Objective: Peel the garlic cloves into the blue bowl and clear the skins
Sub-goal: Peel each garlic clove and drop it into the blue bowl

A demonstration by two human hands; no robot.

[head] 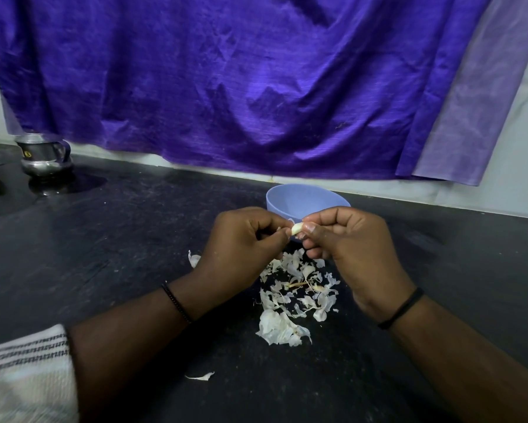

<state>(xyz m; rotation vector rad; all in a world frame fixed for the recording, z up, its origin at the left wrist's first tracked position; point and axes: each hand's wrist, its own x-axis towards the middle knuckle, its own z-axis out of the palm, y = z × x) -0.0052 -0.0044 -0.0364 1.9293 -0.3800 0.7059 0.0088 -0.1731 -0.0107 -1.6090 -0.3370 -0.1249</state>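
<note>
Head view: both hands [244,239] [348,239] curled, pinching garlic clove [297,228] before blue bowl [305,198].

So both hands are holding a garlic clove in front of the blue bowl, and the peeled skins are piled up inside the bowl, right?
Not quite. The head view shows the skins piled on the dark counter, nearer the person than the bowl, not inside it. The rest holds: the left hand and right hand both pinch the clove in front of the bowl.

bowl [302,198] behind hands [296,236] — skins [296,297] below | jug [44,157] far left
</note>
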